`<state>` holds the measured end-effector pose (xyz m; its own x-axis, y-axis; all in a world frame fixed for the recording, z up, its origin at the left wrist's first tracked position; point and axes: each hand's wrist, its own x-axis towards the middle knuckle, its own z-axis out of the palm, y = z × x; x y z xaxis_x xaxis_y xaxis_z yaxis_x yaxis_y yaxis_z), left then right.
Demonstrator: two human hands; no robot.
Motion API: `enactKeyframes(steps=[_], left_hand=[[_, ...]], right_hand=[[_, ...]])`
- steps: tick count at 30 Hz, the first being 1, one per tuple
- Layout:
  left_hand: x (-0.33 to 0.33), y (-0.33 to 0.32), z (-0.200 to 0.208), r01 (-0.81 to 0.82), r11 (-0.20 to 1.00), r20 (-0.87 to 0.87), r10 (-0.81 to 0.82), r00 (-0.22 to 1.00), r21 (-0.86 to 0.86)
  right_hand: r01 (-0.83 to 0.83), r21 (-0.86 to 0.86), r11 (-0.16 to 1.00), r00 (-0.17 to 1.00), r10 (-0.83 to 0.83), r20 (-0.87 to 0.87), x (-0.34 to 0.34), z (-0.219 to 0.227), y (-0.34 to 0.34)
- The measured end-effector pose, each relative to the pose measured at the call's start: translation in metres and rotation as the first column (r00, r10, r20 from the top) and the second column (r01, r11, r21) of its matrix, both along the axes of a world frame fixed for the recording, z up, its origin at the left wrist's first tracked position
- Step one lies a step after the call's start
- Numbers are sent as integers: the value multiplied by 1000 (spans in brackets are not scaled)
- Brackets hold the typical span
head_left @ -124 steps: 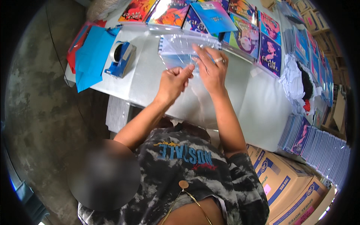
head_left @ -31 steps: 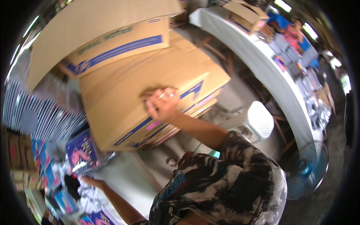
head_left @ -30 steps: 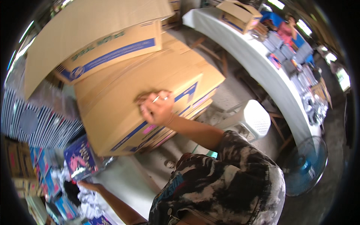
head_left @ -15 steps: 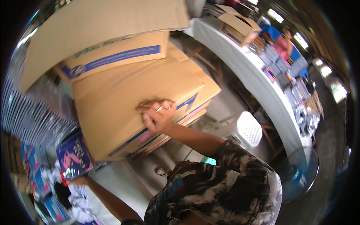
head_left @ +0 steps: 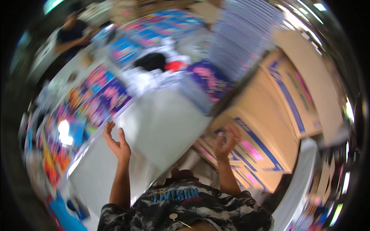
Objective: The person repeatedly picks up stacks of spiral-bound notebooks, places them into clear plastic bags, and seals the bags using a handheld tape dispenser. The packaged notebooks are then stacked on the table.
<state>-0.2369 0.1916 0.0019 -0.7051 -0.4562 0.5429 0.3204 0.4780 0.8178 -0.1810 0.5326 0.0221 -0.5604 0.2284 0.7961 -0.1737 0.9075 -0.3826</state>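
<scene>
The picture is motion-blurred. My left hand (head_left: 117,142) is raised over the white table (head_left: 165,127), palm open, fingers apart and holding nothing. My right hand (head_left: 226,141) is lifted in front of the stacked brown cardboard boxes (head_left: 277,115) with blue and pink print; its fingers are curled, and the blur hides whether anything is in them. A row of colourful flat packs (head_left: 96,102) lies along the table's left side, just beyond my left hand.
A tall stack of spiral notebooks (head_left: 246,34) and a purple booklet (head_left: 210,79) sit at the table's far end, next to a heap of white and black cloth (head_left: 154,65). Another person (head_left: 71,32) stands at the top left. A blue sheet (head_left: 63,208) lies at the lower left.
The view has swung from the boxes back to the table. My right hand has come off the box top. My left hand has risen over the table, open.
</scene>
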Motion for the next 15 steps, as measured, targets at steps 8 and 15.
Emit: enactKeyframes(steps=[8, 15], left_hand=[[255, -276, -50, -721, 692, 340, 670, 660, 36], [320, -309, -64, -701, 697, 421, 687, 592, -153]], right_hand=[[-636, -101, 765, 504, 511, 696, 2, -107, -207], [-624, 93, 776, 552, 354, 755, 15, -123, -232]])
